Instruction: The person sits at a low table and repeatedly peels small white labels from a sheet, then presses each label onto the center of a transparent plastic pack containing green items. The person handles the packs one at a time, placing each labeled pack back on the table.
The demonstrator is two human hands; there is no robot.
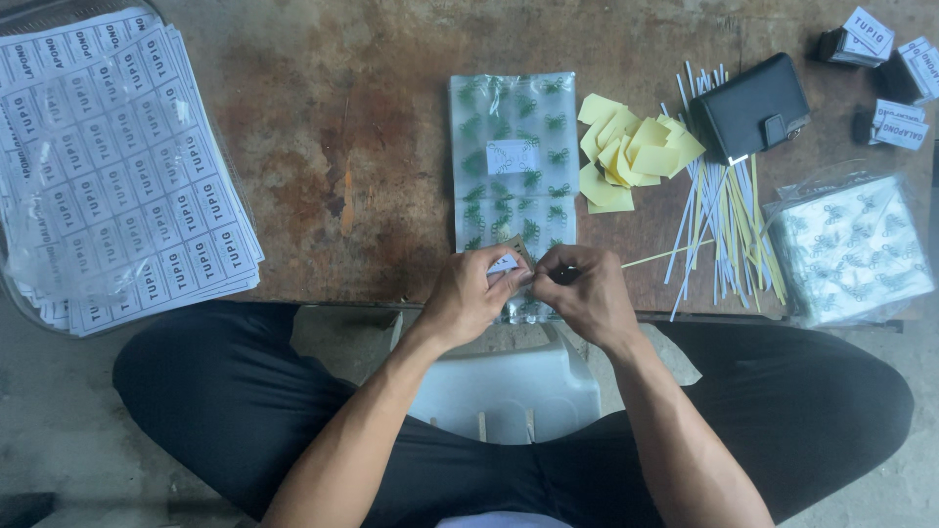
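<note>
Wooden table [323,147] bears a patterned bag [513,147] pinched by both hands' fingers [516,279].

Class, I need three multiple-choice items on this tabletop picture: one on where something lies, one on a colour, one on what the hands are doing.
1. Where does the black wallet lie?
A. On the label sheets
B. At the table's far right, over the paper strips
C. On the person's lap

2. What colour are the loose paper squares?
A. Yellow
B. Red
C. Blue

3. How are the left hand and right hand placed?
A. Flat and apart
B. Under the table
C. Together, pinching a small piece at the near edge of the patterned bag

Answers: 1 B, it rests on the strips' top ends; 2 A, a pale yellow pile; 3 C, fingertips meet there.
</note>
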